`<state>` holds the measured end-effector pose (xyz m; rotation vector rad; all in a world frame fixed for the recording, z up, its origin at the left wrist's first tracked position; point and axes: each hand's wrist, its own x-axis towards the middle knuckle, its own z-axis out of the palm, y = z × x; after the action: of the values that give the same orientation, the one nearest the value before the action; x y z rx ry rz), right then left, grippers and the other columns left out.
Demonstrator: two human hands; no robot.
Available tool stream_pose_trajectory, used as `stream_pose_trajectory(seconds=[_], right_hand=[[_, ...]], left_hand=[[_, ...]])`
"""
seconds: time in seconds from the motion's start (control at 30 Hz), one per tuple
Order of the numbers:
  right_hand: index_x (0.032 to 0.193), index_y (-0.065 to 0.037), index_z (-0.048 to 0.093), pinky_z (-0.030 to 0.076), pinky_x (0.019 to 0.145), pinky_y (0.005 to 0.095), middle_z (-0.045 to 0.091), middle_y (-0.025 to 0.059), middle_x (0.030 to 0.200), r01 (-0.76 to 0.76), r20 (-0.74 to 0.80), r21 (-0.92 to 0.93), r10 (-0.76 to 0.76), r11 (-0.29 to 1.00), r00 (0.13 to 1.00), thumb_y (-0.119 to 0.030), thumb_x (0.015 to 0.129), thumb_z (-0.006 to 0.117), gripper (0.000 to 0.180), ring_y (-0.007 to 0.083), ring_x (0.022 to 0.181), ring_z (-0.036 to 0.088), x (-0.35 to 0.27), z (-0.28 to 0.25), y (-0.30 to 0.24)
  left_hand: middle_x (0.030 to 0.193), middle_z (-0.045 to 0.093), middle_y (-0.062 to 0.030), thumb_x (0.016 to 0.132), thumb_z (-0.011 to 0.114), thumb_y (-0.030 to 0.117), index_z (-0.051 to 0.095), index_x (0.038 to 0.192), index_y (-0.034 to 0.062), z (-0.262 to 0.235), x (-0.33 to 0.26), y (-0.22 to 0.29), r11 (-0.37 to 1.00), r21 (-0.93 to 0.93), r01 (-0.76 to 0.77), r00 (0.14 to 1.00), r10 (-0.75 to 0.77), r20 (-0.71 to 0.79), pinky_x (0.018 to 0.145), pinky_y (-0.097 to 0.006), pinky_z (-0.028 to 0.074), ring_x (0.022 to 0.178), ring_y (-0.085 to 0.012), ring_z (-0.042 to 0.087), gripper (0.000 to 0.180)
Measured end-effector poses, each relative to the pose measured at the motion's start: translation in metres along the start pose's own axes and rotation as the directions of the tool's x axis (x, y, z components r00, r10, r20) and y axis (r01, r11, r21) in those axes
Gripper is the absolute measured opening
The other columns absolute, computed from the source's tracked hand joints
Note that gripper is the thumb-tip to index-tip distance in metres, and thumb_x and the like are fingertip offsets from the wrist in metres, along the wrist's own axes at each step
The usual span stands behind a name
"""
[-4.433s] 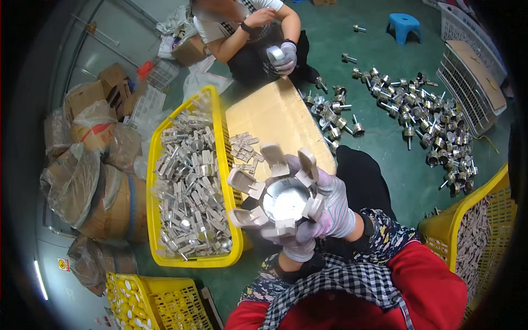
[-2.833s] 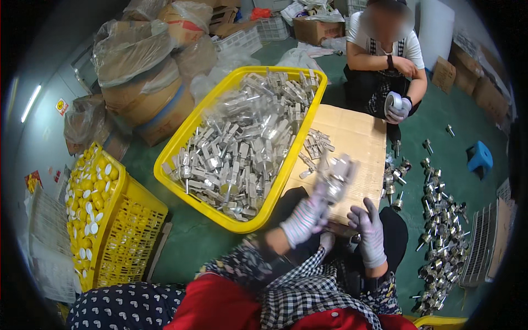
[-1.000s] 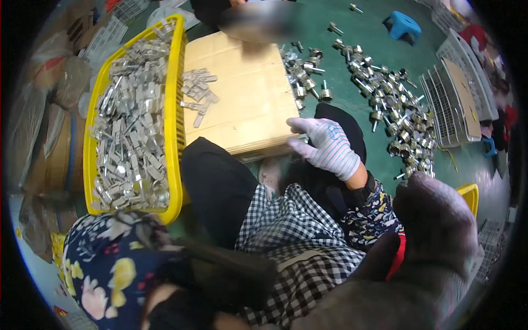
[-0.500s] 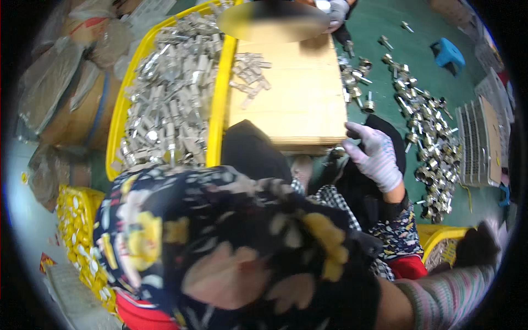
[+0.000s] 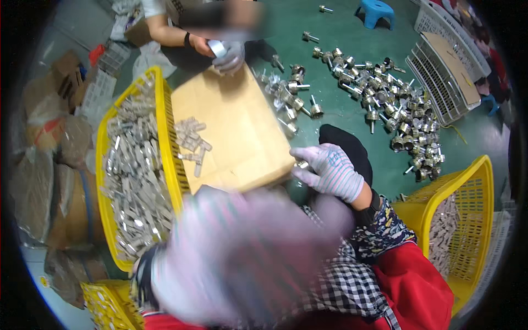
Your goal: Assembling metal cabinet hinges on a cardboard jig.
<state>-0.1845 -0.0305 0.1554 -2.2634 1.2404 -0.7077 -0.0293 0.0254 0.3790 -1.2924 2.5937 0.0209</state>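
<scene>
My right hand [image 5: 334, 171], in a striped, light-coloured knit glove, is beside the near right corner of a cardboard box [image 5: 242, 132]. Its thumb and forefinger are apart. A small shiny metal bit [image 5: 301, 164] shows between them; whether it touches the fingers I cannot tell. Close to the camera, my left hand [image 5: 220, 258], also gloved, is a large motion blur that covers my lap, and its fingers cannot be made out. On the box top lies a small group of clear-and-grey plastic pieces [image 5: 192, 137]. To its left stands a yellow basket [image 5: 168, 137] heaped with similar pieces.
Many metal fittings with stems [image 5: 379, 93] lie on the green floor. A co-worker's gloved hand [image 5: 230, 58] holds a pale cylinder at the box's far edge. A yellow basket [image 5: 478, 220] stands right, white crates [image 5: 434, 82] and a blue stool [image 5: 375, 12] farther off.
My left arm, which crossed the lower view with its hand at the right edge, has swung back left. The view has shifted, showing more of the co-worker. My right hand remains by the box corner.
</scene>
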Motion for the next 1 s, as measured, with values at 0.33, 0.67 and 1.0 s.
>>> stream_pose_trajectory(seconds=[0.33, 0.67, 1.0], right_hand=[[0.104, -0.009, 0.056, 0.043, 0.074, 0.0368, 0.061, 0.0108, 0.081, 0.021, -0.058, 0.061, -0.017, 0.998, 0.998, -0.031, 0.079, 0.059, 0.034, 0.0279, 0.078, 0.059, 0.000, -0.003, 0.002], [0.101, -0.006, 0.056, 0.044, 0.070, 0.0373, 0.060, 0.0122, 0.080, -0.026, -0.005, 0.195, 0.028, 0.980, 1.000, -0.029, 0.078, 0.060, 0.033, 0.0292, 0.075, 0.059, 0.017, -0.010, 0.005], [0.101, -0.006, 0.057, 0.045, 0.069, 0.0370, 0.061, 0.0133, 0.081, -0.059, 0.021, 0.194, 0.056, 0.979, 0.998, -0.029, 0.078, 0.060, 0.033, 0.0299, 0.074, 0.059, 0.015, -0.009, 0.001]], left_hand=[[0.079, 0.059, -0.0043, 0.080, 0.039, 0.066, 0.056, 0.105, 0.0025, 0.203, 0.171, -0.233, -0.422, -0.892, 0.160, 0.743, -0.544, 0.391, 0.052, -0.030, 0.043, 0.063, -0.0135, 0.055, 0.070], [0.061, 0.051, 0.0026, 0.069, 0.044, 0.076, 0.062, 0.087, 0.0112, 0.194, 0.229, -0.254, -0.617, -0.763, 0.192, 0.883, -0.230, 0.409, 0.041, -0.024, 0.031, 0.048, -0.0123, 0.045, 0.070], [0.059, 0.049, 0.0079, 0.082, 0.060, 0.041, 0.061, 0.093, 0.0163, 0.202, 0.253, -0.238, -0.457, -0.888, 0.050, 0.769, -0.549, 0.326, 0.035, -0.018, 0.024, 0.044, -0.0049, 0.041, 0.027]])
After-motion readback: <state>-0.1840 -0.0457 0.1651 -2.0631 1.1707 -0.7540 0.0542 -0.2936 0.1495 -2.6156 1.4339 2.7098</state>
